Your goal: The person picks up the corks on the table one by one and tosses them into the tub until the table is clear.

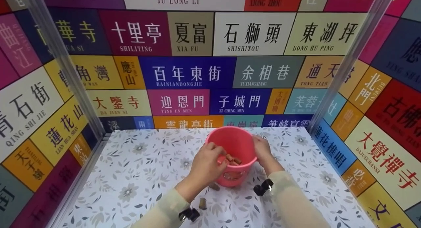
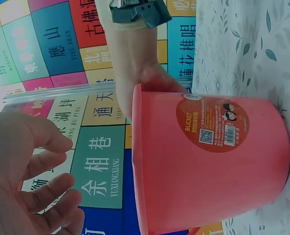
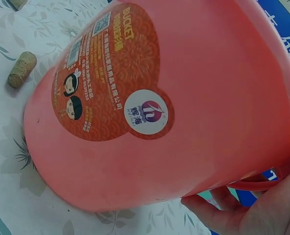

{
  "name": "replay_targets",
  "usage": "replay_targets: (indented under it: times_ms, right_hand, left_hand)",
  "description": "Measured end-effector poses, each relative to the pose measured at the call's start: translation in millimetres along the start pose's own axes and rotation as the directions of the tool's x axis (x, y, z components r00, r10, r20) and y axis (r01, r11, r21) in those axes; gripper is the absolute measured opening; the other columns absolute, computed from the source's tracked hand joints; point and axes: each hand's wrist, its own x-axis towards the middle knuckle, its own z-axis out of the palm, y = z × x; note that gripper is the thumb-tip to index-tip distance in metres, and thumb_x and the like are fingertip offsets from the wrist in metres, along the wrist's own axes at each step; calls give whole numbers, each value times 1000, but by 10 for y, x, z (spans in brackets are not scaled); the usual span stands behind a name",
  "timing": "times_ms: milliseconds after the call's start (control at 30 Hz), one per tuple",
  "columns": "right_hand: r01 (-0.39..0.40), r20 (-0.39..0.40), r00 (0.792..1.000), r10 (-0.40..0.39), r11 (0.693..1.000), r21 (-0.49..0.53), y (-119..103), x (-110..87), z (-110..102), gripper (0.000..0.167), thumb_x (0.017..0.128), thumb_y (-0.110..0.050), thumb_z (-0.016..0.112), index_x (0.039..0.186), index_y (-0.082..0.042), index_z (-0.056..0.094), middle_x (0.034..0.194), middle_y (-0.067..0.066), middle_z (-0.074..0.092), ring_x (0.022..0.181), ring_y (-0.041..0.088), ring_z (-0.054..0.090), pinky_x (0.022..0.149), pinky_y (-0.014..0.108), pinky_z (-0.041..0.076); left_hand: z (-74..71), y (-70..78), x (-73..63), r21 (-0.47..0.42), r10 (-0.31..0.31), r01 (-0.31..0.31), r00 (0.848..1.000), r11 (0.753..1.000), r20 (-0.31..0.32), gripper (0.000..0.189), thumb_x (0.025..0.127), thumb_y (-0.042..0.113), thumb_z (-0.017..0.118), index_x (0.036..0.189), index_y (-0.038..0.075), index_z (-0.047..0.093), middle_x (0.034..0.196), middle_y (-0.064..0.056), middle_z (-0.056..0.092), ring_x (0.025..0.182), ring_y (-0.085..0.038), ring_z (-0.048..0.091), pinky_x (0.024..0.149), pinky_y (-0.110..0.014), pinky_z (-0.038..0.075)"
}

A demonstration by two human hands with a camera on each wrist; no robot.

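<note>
A pink plastic bucket [image 1: 235, 180] with an orange-red label [image 2: 213, 122] stands on the patterned cloth. Several brown corks [image 1: 234, 161] lie inside it. The right hand [image 1: 262, 149] grips the bucket's rim on the right side, beside the handle [image 3: 257, 185]. Over the left part of the bucket's mouth is the left hand [image 1: 209, 160]; in the left wrist view its fingers are loosely bent, with nothing visible between them. On the cloth, one cork [image 1: 203, 203] lies near the left forearm and another cork [image 1: 214, 186] lies by the bucket's base, partly hidden by the left wrist.
A white cloth with grey leaves and flowers [image 1: 131, 169] covers the table. Panels with coloured street-name signs [image 1: 187, 72] rise behind and on both sides. Clear strips [image 1: 62, 63] run up the corners. Dark wrist devices [image 1: 263, 187] sit on both forearms.
</note>
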Motion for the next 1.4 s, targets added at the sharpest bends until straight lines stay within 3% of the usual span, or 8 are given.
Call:
replay_targets:
  times_ms: [167,367,600,833,1033,1267,1400]
  right_hand:
    - [9,30,1000,-9,1000,-8,-11,3,8,47,115,-24,37,154,-3,53,154,25,55,139,42,56,115,53,47]
    - [18,28,999,-19,1000,7,-6,4,-1,47,115,-25,37,152,-3,55,151,26,57,138,42,57,117,54,46]
    - [14,11,1000,-14,1000,24,12,10,1,46,114,-29,42,149,-5,59,147,24,62,132,39,61,113,52,49]
    - [23,-15,1000,-23,1000,-4,-11,34,-1,45,113,-30,42,146,-6,63,143,23,64,127,37,64,109,49,52]
    - [-8,7,1000,8,1000,5,-12,21,-9,47,114,-25,36,152,-5,56,150,24,58,135,40,58,114,53,48]
    - [-36,14,999,36,999,8,0,18,-11,48,114,-26,35,154,-6,54,153,24,56,138,40,56,115,53,48]
    - [-34,15,999,34,999,7,-2,18,-9,48,114,-28,36,154,-8,55,152,23,57,136,38,58,113,52,49]
  left_hand:
    - [-37,-43,-139,-19,-15,15,1000,1000,-1,15,87,20,80,101,15,77,99,-2,67,96,-19,63,84,-35,60]
    - [-94,-153,-232,-24,-39,39,999,999,-8,14,87,18,81,100,15,77,106,-3,70,101,-21,66,87,-40,60]
    - [-186,-314,-347,-21,-68,68,998,997,-3,13,88,20,83,99,16,78,93,1,65,88,-16,61,77,-34,55]
    - [-268,-459,-453,-12,-100,99,995,995,-20,15,84,15,83,97,17,76,91,2,62,87,-18,59,78,-38,54]
    - [-300,-574,-560,1,-110,110,992,994,-61,15,83,13,83,95,16,76,92,1,64,90,-22,64,80,-41,56]
    - [-337,-726,-678,-3,-217,217,975,976,-51,15,83,14,84,95,18,76,94,2,65,92,-20,65,84,-42,57]
    - [-326,-825,-770,10,-248,249,967,968,-61,15,82,12,84,93,17,76,92,1,65,88,-20,64,81,-43,56]
